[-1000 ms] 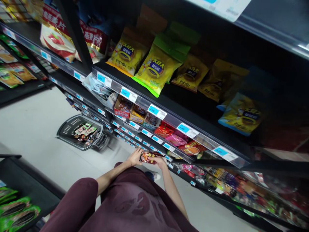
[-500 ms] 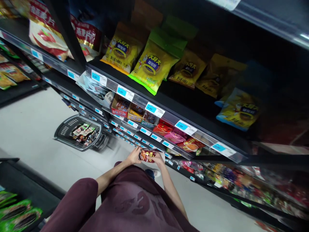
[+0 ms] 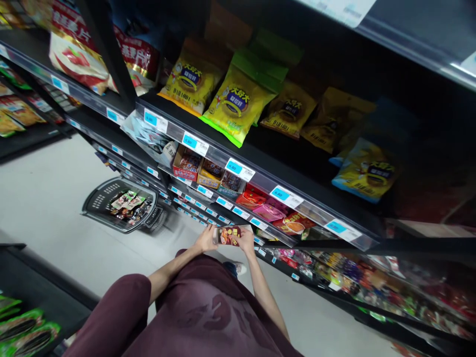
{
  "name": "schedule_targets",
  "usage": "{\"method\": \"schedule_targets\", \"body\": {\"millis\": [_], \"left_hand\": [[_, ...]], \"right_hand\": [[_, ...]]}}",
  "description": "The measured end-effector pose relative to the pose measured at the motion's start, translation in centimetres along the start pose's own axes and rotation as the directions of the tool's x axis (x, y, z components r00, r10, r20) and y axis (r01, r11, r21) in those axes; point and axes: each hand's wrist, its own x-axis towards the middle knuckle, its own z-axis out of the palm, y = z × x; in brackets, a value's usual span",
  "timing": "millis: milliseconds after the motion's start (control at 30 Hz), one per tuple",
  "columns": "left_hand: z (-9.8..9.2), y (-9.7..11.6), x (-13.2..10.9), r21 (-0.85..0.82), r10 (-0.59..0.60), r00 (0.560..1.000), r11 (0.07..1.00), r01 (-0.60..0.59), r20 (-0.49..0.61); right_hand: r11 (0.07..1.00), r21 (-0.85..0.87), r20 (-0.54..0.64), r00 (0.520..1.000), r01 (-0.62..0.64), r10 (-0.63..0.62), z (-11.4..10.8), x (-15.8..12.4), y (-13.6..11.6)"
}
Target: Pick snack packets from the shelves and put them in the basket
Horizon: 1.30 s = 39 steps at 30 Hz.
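I hold a small dark red snack packet (image 3: 231,234) in front of me with both hands, low beside the store shelves. My left hand (image 3: 206,239) grips its left end and my right hand (image 3: 247,241) grips its right end, fingers closed on it. The packet's printed face points up towards me. It is level with a lower shelf rail (image 3: 238,214) carrying blue price tags.
A black shopping basket (image 3: 97,198) with several packets in it sits on the grey floor to the left. Shelves on the right carry yellow snack bags (image 3: 235,107), boxed snacks (image 3: 188,165) and red packets (image 3: 253,200). Another shelf with green packets (image 3: 26,332) is at lower left.
The packet has risen a little and turned flatter, its face now showing more fully. Both hands stayed on its ends.
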Motion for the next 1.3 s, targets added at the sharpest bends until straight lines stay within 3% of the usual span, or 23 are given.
{"method": "schedule_targets", "body": {"millis": [133,333,567,900,1300], "left_hand": [[-0.2,-0.2,-0.2,0.006,-0.021,1.0,1.0,0.021,-0.015],[-0.2,-0.4,-0.1,0.014,-0.025,0.999,1.0,0.025,-0.019],[-0.2,-0.4,0.1,0.015,-0.026,0.999,1.0,0.026,-0.03],[0.2,-0.9,0.0,-0.041,-0.064,0.995,0.997,0.062,-0.072],[-0.2,-0.7,0.3,-0.129,-0.107,0.981,0.988,0.087,-0.161]], "right_hand": [[0.987,-0.158,-0.092,0.995,0.017,-0.032,-1.1,0.1,-0.1],[0.945,-0.318,-0.245,0.97,-0.078,-0.002,-2.5,0.6,1.2],[0.935,-0.348,-0.252,0.967,-0.067,-0.025,-2.5,1.5,2.9],[0.901,-0.43,-0.286,0.937,0.063,-0.202,-1.9,1.3,1.6],[0.985,-0.142,-0.378,0.914,0.097,-0.144,-0.5,3.2,2.8]]}}
